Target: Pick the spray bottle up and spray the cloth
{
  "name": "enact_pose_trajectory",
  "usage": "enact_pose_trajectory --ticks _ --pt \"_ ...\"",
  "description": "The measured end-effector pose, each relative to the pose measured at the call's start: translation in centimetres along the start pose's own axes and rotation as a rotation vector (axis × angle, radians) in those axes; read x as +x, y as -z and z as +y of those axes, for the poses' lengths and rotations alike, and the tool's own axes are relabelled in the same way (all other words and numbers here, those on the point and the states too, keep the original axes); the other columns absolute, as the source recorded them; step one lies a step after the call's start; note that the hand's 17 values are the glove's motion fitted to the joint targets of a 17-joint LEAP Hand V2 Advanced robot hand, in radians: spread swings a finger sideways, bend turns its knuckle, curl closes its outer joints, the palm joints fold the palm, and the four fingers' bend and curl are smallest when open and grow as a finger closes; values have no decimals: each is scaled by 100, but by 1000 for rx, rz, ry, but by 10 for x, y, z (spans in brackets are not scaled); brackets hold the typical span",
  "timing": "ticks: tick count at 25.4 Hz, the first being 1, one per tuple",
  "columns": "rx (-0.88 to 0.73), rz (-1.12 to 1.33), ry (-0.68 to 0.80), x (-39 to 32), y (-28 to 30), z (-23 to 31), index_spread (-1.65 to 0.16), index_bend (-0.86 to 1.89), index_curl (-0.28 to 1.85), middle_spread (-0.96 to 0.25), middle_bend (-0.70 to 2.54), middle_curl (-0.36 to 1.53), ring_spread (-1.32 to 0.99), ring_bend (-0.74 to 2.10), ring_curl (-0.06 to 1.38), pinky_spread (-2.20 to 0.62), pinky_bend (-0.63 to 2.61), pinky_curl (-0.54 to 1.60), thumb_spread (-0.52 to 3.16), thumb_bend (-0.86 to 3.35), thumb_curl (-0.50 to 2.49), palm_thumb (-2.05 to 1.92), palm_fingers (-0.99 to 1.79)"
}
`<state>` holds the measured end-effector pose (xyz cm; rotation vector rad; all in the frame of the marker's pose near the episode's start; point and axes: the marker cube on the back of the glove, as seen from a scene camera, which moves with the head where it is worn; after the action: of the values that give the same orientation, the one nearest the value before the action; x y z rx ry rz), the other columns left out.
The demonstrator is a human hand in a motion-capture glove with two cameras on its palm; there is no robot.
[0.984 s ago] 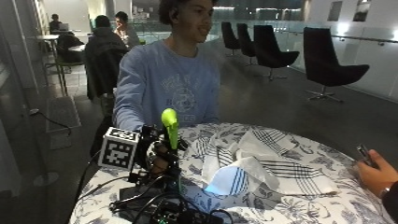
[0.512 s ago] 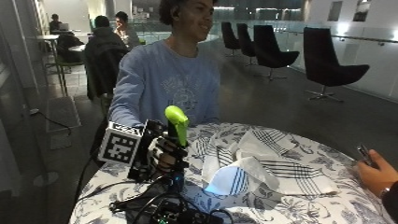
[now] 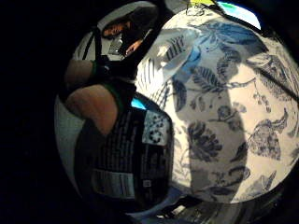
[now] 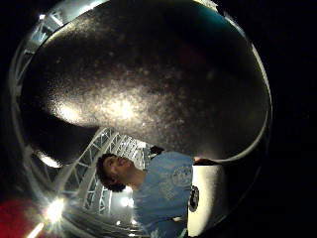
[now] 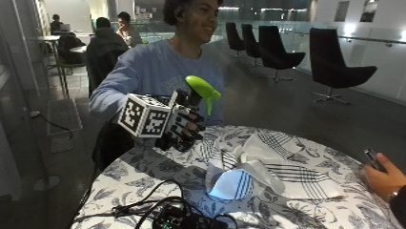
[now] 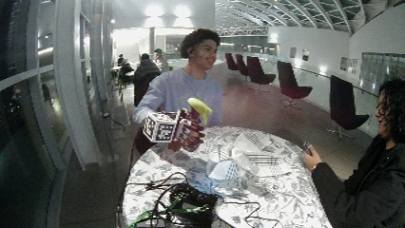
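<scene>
In the outside view my gloved right hand (image 5: 181, 128) grips a dark spray bottle with a bright green spray head (image 5: 202, 89), held upright above the table's left side. The green head leans toward the cloth. The cloth (image 5: 269, 162), white with dark stripes, lies crumpled in the middle of the floral-covered table (image 5: 146, 174), to the right of the hand and lower. The wide view shows the same: hand (image 6: 188, 134), green head (image 6: 200, 108), cloth (image 6: 244, 159). The bottle's black label (image 3: 133, 163) fills the little finger side view, with the cloth (image 3: 170, 49) beyond. Dark bottle surface (image 4: 148, 84) fills the thumb side view.
A black device with cables (image 5: 181, 218) sits at the table's near edge. Another person's hand with a phone (image 5: 379, 171) rests at the right edge. Black chairs (image 5: 336, 67) stand behind the table.
My hand has lifted the bottle higher and carried it a little to the right, toward the cloth. The cloth has not moved.
</scene>
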<state>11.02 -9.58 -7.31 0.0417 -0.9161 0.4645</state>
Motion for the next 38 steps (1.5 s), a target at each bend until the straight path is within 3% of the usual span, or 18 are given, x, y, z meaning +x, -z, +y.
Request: enact_pose_trajectory --ticks 10,38 --pt "-175 99 -101 -26 -31 3 -22 16 43 -7 27 42 0 38 36 27 15 26 64 -3 62 98 103" --pt "-260 215 -309 -10 -55 0 -20 14 42 -7 25 45 0 41 38 26 17 27 68 -3 67 96 107"
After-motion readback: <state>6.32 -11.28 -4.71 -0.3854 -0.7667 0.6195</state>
